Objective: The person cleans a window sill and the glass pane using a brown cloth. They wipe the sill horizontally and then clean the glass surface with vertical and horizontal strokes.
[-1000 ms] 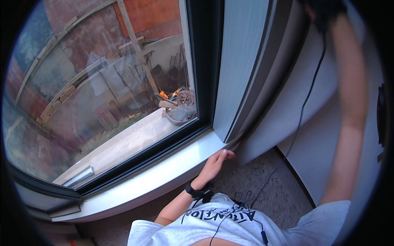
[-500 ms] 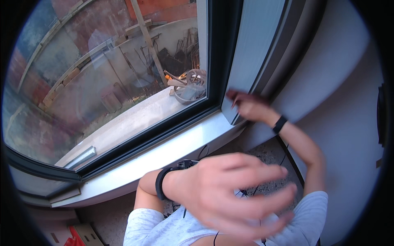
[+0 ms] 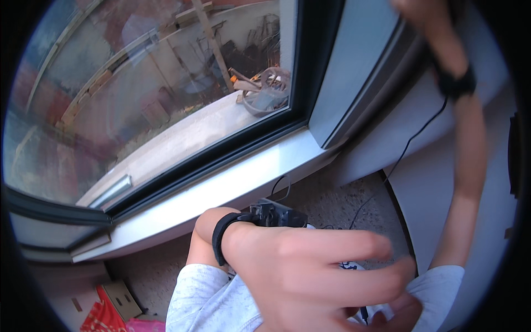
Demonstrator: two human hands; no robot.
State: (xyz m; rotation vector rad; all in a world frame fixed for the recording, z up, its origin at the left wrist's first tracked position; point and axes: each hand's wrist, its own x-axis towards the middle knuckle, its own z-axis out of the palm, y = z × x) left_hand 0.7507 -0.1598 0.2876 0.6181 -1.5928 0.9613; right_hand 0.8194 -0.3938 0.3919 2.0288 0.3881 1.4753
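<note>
Hanging lower centre, clear of the sill (image 3: 265,169), left hand (image 3: 310,268) spread loosely; upper right, by the jamb (image 3: 354,66), right hand (image 3: 428,19) blurred, grip unclear.

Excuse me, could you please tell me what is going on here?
A person is at a window with a white sill. The left hand is close to the camera, its fingers spread and loosely bent, with nothing visible in it. The right hand is up by the pale side panel; it is blurred and partly cut off, so I cannot tell whether it holds or touches anything. A dark cord hangs below that wrist.
</note>
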